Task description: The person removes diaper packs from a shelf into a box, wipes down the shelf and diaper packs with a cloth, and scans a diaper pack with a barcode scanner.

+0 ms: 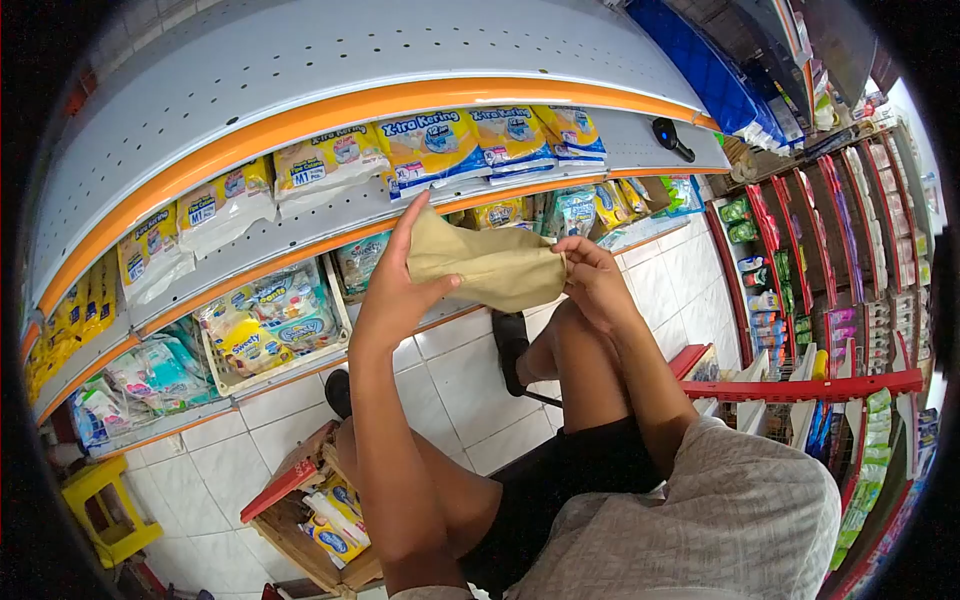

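A khaki cloth (490,262) is stretched between my two hands in front of the shelves. My left hand (400,290) holds its left end, with the thumb lying over the front and a finger extended upward; part of that grip is hidden behind the fabric. At the right end, my right hand (596,285) pinches the cloth's edge between thumb and fingers. Beyond the cloth, yellow and white X-tra Kering diaper packs (428,148) stand on the shelf. More diaper packs (330,160) line the same shelf to the left.
A white basket (338,300) of Sweety packs sits on the lower shelf. On the floor are a cardboard box (300,540) with packs and a yellow stool (105,510). A black handheld device (672,139) lies on the shelf. Red-edged racks (800,389) stand at right.
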Motion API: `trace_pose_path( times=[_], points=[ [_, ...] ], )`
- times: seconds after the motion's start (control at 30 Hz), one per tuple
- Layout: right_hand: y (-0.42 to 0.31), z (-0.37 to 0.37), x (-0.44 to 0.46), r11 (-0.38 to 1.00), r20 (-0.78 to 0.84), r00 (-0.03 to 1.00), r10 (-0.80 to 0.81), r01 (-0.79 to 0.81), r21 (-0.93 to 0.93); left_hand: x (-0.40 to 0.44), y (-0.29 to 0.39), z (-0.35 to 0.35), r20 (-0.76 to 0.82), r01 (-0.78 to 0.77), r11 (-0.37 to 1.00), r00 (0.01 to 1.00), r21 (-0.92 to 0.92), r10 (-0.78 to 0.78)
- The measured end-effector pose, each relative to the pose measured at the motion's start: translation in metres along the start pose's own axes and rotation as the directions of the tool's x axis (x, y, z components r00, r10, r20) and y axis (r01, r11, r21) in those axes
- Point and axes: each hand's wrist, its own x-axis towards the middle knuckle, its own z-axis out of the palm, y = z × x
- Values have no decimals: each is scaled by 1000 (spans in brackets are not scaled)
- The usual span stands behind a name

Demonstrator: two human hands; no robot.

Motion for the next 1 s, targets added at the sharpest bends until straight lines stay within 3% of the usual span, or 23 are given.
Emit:
trace_pose_path(
  times=[0.03,0.1,0.2,0.27,0.4,0.43,0.47,0.5,0.57,0.6,0.63,0.67,0.7,0.77,0.8,0.83,0.87,0.9,0.93,1.0],
  points=[
    [2,-4,1,994,70,997,32,-39,98,-3,8,1,19,-20,999,1000,-46,21],
    [10,-5,4,985,62,995,78,-87,148,-8,15,0,37,-38,995,998,-91,41],
    [14,12,4,981,-51,998,35,-44,-188,-15,17,-2,-2,-45,998,999,-46,45],
    [19,8,6,977,-35,999,8,-15,-211,-18,8,-11,4,3,976,1000,218,-4],
    [14,2,6,974,33,999,-36,43,-224,-27,-3,-21,-1,39,950,999,311,-41],
    [11,2,4,974,36,999,-36,43,-222,-31,-3,-20,-33,61,886,998,460,-52],
    [4,3,1,933,106,992,-65,98,-346,-33,-3,-20,-65,85,799,996,596,-58],
    [-2,6,-2,872,179,980,-87,162,-461,-32,-3,-21,-66,83,798,996,598,-54],
    [-10,10,-7,899,226,974,4,96,-428,-31,-4,-24,-83,121,796,993,593,-89],
    [-11,9,-7,731,327,944,-45,254,-633,-31,-2,-26,-81,118,796,993,594,-86],
    [-12,7,-8,495,430,901,-60,401,-771,-33,0,-27,1,-16,730,1000,683,20],
    [-22,14,-13,428,378,925,45,324,-844,-33,1,-27,97,-150,643,988,751,118],
    [-24,12,-16,424,370,928,40,319,-847,-35,-3,-27,105,-160,645,987,747,122],
    [-36,7,-15,382,698,704,-133,686,-619,-34,-8,-28,129,-92,960,990,264,59],
    [-54,14,-19,662,758,651,-34,583,-471,-35,3,-28,177,0,995,984,95,-17],
    [-61,13,-15,793,856,511,-71,549,-262,-41,14,-26,248,108,992,965,-71,-87],
    [-52,9,-17,959,837,532,-130,281,-29,-44,14,-24,256,118,984,963,-131,-81],
    [-44,6,-18,972,813,551,-189,-11,233,-44,15,-23,265,135,974,961,-184,-83],
    [-28,6,-18,897,745,627,-226,-164,410,-41,18,-17,283,115,976,957,-183,-59],
    [15,20,-20,830,550,821,-153,-196,522,-41,27,-6,159,87,864,987,-495,-9]
  ],
)
